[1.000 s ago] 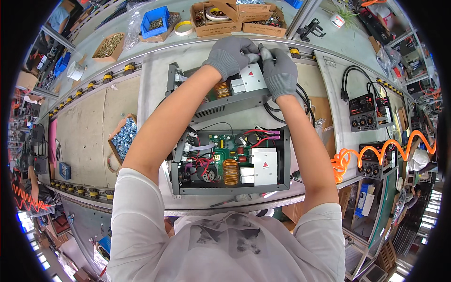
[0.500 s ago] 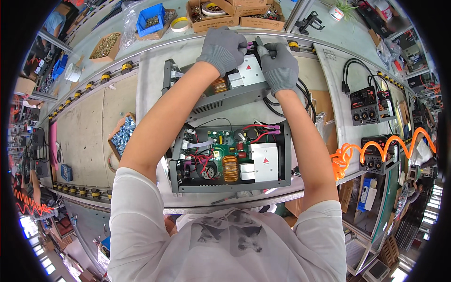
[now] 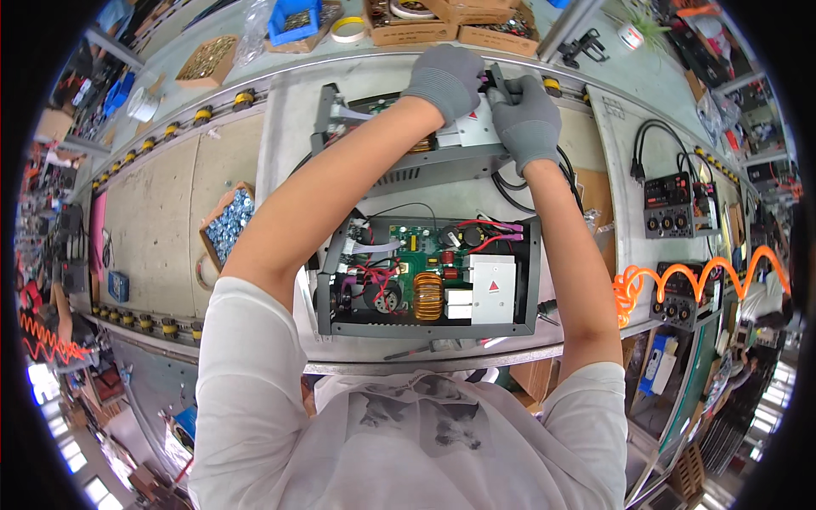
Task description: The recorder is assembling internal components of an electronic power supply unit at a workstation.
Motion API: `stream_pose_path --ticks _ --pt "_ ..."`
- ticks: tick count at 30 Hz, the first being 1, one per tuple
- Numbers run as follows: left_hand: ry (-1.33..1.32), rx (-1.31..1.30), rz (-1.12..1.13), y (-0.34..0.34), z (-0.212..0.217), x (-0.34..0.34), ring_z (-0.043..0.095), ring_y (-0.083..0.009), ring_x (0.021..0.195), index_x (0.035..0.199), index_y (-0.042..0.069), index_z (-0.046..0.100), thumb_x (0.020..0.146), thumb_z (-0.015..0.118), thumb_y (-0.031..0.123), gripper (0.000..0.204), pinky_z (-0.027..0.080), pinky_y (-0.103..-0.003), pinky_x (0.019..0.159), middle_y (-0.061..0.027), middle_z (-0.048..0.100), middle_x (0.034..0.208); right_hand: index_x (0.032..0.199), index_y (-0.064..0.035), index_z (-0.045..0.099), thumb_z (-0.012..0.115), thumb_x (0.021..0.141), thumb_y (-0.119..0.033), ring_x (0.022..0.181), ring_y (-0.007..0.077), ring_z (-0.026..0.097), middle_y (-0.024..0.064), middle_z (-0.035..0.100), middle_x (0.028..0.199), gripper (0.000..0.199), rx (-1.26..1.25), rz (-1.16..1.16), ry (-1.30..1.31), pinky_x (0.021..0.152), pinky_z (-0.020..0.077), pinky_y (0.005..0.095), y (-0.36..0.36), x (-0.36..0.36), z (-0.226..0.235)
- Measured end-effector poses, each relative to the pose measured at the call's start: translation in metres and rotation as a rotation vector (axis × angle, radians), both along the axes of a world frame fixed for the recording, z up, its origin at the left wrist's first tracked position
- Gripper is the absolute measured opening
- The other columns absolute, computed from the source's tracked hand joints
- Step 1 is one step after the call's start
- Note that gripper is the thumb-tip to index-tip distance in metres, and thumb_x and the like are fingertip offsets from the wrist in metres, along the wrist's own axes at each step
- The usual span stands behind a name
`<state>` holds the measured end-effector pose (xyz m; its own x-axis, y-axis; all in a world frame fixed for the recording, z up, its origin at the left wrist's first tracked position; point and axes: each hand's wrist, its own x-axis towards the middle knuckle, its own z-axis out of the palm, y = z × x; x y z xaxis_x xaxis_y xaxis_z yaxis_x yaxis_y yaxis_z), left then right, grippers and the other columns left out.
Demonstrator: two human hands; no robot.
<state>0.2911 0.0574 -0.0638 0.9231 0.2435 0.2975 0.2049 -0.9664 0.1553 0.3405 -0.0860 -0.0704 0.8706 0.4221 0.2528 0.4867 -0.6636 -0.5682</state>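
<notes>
At the upper middle of the frame, the gloved left hand (image 3: pixel 446 78) and right hand (image 3: pixel 525 121) are both curled closed on the top of the far open metal unit (image 3: pixel 425 157), pinching a small pink-tipped part (image 3: pixel 490 82) between them. Black cables (image 3: pixel 518 183) trail beside it. Below, a second open chassis (image 3: pixel 429 276) shows its green board and copper coil (image 3: pixel 428 296). A box of screws (image 3: pixel 228 223) lies left.

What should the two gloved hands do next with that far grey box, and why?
Probably push the small dark part home: the left hand and right hand pinch it together at the far open unit, so it seems not yet seated.
</notes>
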Motion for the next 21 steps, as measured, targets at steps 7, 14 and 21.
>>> stream_pose_path --ticks 7,14,21 --pt "-0.105 -0.197 -0.097 0.029 0.018 -0.023 0.067 -0.0301 0.099 0.112 0.019 0.073 0.093 0.059 0.036 0.029 0.052 -0.040 0.089 -0.0115 0.071 0.106 0.104 -0.0064 0.067 0.067 0.083 -0.037 0.099 0.0368 0.067 0.0184 0.072 0.100 0.038 -0.202 0.018 0.037 0.087 0.0513 0.0428 -0.005 0.004 0.019" --pt "0.057 -0.353 0.087 0.097 0.012 -0.128 0.064 -0.0295 0.109 0.123 0.018 0.067 0.096 0.050 0.036 0.037 0.048 -0.038 0.097 -0.0104 0.069 0.116 0.103 -0.0043 0.064 0.063 0.086 -0.033 0.094 0.0375 0.069 0.0228 0.071 0.095 0.033 -0.412 0.045 0.080 0.084 0.0531 0.0453 -0.030 -0.040 0.048" --pt "0.190 -0.875 -0.223 0.113 -0.002 -0.154 0.051 -0.0230 0.122 0.135 0.019 0.059 0.086 0.060 0.024 0.049 0.039 -0.036 0.106 -0.0084 0.059 0.128 0.107 -0.0133 0.070 0.067 0.087 -0.034 0.104 0.0306 0.062 0.0100 0.066 0.107 0.029 -0.355 0.540 -0.320 0.090 0.0517 0.0427 0.008 -0.060 0.055"
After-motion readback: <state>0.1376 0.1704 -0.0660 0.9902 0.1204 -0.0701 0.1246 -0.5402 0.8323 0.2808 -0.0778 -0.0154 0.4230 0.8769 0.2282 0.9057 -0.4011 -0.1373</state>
